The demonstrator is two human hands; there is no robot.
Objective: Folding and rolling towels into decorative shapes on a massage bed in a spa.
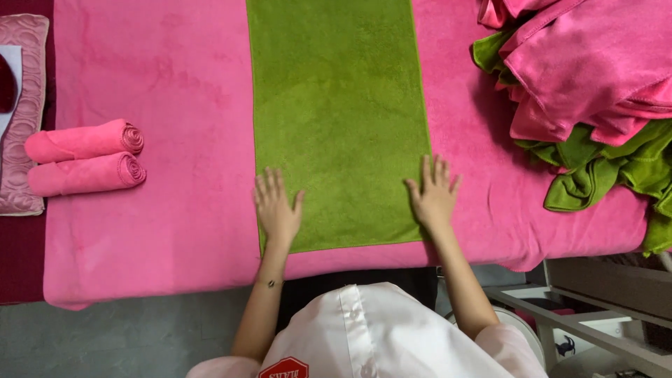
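A green towel [339, 105] lies spread flat lengthwise on a bed covered with a pink sheet [175, 84]. My left hand [276, 208] rests flat, fingers apart, on the towel's near left corner. My right hand [434, 192] lies flat, fingers spread, on its near right corner. Neither hand grips anything; both palms press down on the cloth near the bed's front edge.
Two rolled pink towels [87, 157] lie side by side at the left. A heap of loose pink and green towels [588, 91] fills the upper right. A quilted pink cushion [24, 112] sits at the far left. A white shelf frame [595, 315] stands at the lower right.
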